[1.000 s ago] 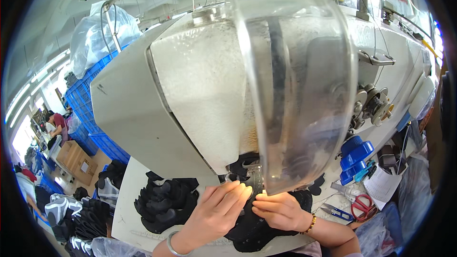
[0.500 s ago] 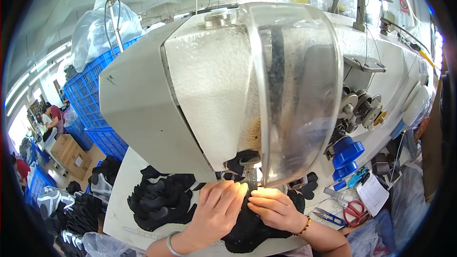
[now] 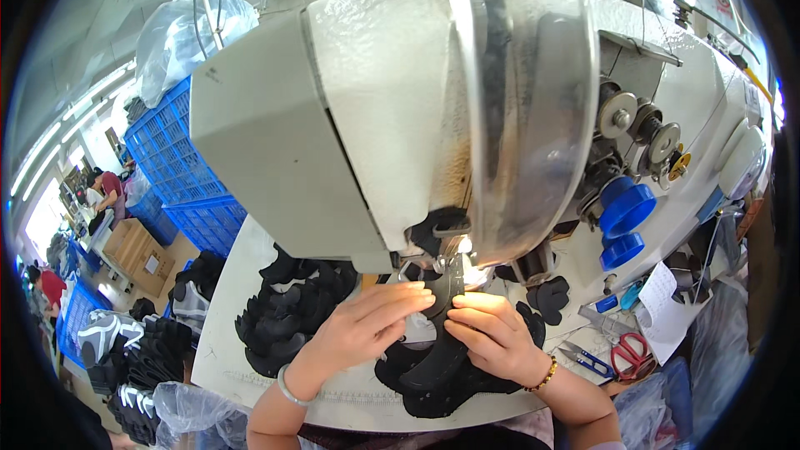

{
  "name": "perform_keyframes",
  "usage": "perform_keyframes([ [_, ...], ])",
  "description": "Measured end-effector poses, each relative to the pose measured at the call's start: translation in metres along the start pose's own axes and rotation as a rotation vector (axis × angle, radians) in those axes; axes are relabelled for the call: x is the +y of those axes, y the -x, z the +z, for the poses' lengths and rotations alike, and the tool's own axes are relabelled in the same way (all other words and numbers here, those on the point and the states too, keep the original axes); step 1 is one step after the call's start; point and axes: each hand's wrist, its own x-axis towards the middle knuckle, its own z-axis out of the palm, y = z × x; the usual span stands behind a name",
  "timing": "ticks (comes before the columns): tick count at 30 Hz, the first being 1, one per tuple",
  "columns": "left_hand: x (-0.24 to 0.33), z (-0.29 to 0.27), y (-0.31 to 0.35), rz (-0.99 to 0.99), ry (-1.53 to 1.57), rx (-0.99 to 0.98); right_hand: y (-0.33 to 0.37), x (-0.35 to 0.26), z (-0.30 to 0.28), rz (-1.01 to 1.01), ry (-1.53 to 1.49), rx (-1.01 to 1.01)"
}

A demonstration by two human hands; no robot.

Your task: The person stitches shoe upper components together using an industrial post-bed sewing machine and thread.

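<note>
A long black curved fabric piece (image 3: 439, 354) runs up between my hands to the lit needle area of a sewing machine (image 3: 379, 117). The fingertips of my left hand (image 3: 360, 325) are pressed together on its left edge, just in front of the needle. My right hand (image 3: 500, 337) grips the right edge between thumb and fingers. Beneath the piece lie more black cut pieces (image 3: 433, 404), partly covered by it. A heap of overlapping black pieces (image 3: 287, 317) lies left of my left hand. The undersides of both thumbs are hidden.
At the right lie small black pieces (image 3: 548, 298), blue-handled thread snips (image 3: 588, 360), red-handled scissors (image 3: 632, 356) and a sheet of paper (image 3: 662, 308). A clear guard (image 3: 525, 117) curves over the machine head. Blue crates (image 3: 175, 146) and grey-black shoe parts (image 3: 125, 350) stand left.
The view has shifted, so the machine sits larger and higher. My left fingers have flattened and my hands are slightly farther apart, showing more of the black piece between them.
</note>
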Motion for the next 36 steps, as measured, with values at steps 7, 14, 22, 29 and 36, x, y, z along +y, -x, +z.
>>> perform_keyframes([
  [7,-0.018,0.011,0.003,0.156,-0.005,0.074,-0.003,0.001,0.003,-0.047,0.009,0.075],
  [14,-0.025,0.017,0.000,0.305,-0.083,0.127,-0.006,0.000,0.002,-0.069,0.071,0.089],
  [22,-0.015,0.011,0.002,0.308,-0.150,0.088,-0.001,0.001,0.001,-0.095,0.067,0.044],
  [29,-0.017,0.008,-0.002,0.269,-0.174,0.074,0.005,0.004,0.004,-0.066,0.143,0.017],
  [36,-0.015,0.007,-0.005,0.151,-0.171,0.019,-0.001,0.007,-0.001,0.019,0.126,0.016],
])
